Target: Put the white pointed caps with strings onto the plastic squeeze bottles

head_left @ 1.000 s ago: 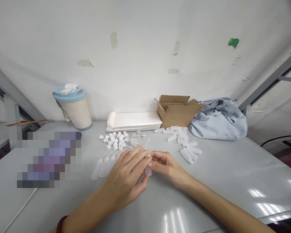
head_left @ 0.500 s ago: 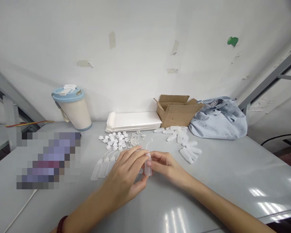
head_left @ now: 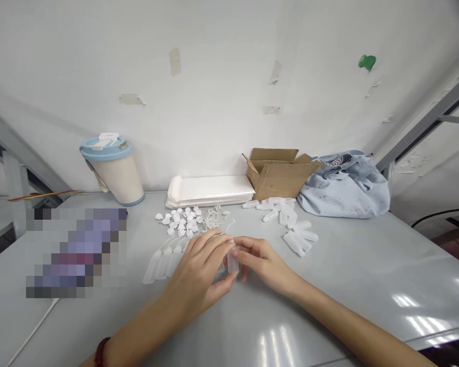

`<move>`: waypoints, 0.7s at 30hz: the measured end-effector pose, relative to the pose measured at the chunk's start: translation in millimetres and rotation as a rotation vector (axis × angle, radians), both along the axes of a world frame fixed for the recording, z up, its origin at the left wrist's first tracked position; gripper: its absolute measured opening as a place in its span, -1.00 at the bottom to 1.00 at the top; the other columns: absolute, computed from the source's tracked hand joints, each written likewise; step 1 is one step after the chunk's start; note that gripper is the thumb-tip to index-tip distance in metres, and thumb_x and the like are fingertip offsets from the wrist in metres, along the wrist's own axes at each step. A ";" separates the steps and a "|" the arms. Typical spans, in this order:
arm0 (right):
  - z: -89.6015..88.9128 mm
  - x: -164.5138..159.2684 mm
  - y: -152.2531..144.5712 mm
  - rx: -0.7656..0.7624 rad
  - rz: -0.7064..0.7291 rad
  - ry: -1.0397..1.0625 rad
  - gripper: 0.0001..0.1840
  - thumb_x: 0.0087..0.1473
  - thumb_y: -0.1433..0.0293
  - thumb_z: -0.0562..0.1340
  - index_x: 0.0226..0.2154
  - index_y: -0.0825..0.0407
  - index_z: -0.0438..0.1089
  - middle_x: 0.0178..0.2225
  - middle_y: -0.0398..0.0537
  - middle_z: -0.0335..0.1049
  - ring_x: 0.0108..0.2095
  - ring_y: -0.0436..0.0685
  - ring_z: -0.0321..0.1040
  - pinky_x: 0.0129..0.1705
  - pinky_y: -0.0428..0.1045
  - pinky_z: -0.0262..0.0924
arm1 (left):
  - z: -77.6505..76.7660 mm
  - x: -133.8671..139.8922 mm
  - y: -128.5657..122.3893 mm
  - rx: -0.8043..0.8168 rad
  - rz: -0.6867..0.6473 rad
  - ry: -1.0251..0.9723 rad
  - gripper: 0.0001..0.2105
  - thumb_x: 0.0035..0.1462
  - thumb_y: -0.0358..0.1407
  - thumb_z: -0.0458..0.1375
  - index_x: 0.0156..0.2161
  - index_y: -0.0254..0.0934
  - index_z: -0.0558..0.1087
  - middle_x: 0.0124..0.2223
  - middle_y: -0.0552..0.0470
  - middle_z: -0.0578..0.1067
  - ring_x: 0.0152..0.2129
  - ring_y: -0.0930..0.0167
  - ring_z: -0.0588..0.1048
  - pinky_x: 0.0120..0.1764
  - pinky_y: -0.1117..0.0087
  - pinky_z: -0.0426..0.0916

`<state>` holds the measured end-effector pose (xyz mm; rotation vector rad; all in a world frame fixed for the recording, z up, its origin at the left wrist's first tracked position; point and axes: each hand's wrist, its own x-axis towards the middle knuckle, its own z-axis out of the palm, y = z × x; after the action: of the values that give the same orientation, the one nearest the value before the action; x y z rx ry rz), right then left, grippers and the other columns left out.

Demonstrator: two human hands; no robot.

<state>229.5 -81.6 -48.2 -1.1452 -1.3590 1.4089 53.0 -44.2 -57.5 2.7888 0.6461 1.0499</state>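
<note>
Between both hands, just above the grey table, is a small translucent plastic bottle point(head_left: 233, 263) with a thin bent tube rising from its top. My left hand point(head_left: 202, 267) is closed around the bottle's left side, thumb near its base. From the right, my right hand point(head_left: 265, 262) pinches the bottle near its neck with thumb and fingers. Beside my left hand lies a row of bottles with thin tubes fitted point(head_left: 162, 265), partly hidden by that hand. Beyond it are many small white caps point(head_left: 181, 221) and a heap of thin white tubes point(head_left: 214, 216).
Bottles without tubes point(head_left: 300, 237) lie to the right. White padded envelopes point(head_left: 214, 188), an open cardboard box point(head_left: 283, 178) and a light blue cloth bag point(head_left: 346, 188) stand along the wall. A tumbler point(head_left: 117, 171) and a blurred-out item point(head_left: 76, 252) with a cable are at the left.
The bottle in my hands has tilted slightly, its tube tip shifting left. The right-hand fingers have shifted a little around the neck. Both hands stay in about the same place.
</note>
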 end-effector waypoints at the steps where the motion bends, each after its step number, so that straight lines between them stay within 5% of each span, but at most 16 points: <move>1: -1.9 -0.3 0.0 0.005 -0.042 -0.058 -0.68 0.12 0.24 0.17 -0.13 0.08 0.41 -0.45 -0.12 0.37 -0.54 -0.03 0.25 -0.50 -0.09 0.20 | -0.9 0.2 0.7 -0.005 0.006 0.021 -0.66 0.08 -0.45 0.11 0.00 -0.29 0.31 -0.03 -0.12 0.47 0.02 0.15 0.34 -0.02 0.05 0.31; 7: -11.3 0.0 2.8 0.067 -0.195 -0.368 -0.76 0.08 0.35 0.17 -0.16 0.07 0.34 -0.37 -0.08 0.44 -0.52 0.01 0.32 -0.43 -0.04 0.23 | -5.2 2.0 3.1 -0.028 0.043 0.148 -0.72 0.05 -0.43 0.13 -0.08 -0.31 0.35 -0.07 -0.13 0.49 -0.01 0.11 0.35 -0.07 0.03 0.33; 21: -15.2 0.5 3.4 0.065 -0.161 -0.387 -0.73 -0.04 0.45 0.22 -0.19 0.04 0.36 -0.26 -0.07 0.42 -0.51 -0.03 0.29 -0.43 -0.06 0.22 | -10.3 0.1 2.6 -0.061 0.085 0.275 -0.69 0.07 -0.40 0.14 -0.04 -0.32 0.34 -0.05 -0.13 0.46 0.01 0.09 0.31 -0.06 0.01 0.29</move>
<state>230.0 -78.2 -63.4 -1.5017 -1.5237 1.0554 53.1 -41.6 -67.9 2.8996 0.8168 0.6494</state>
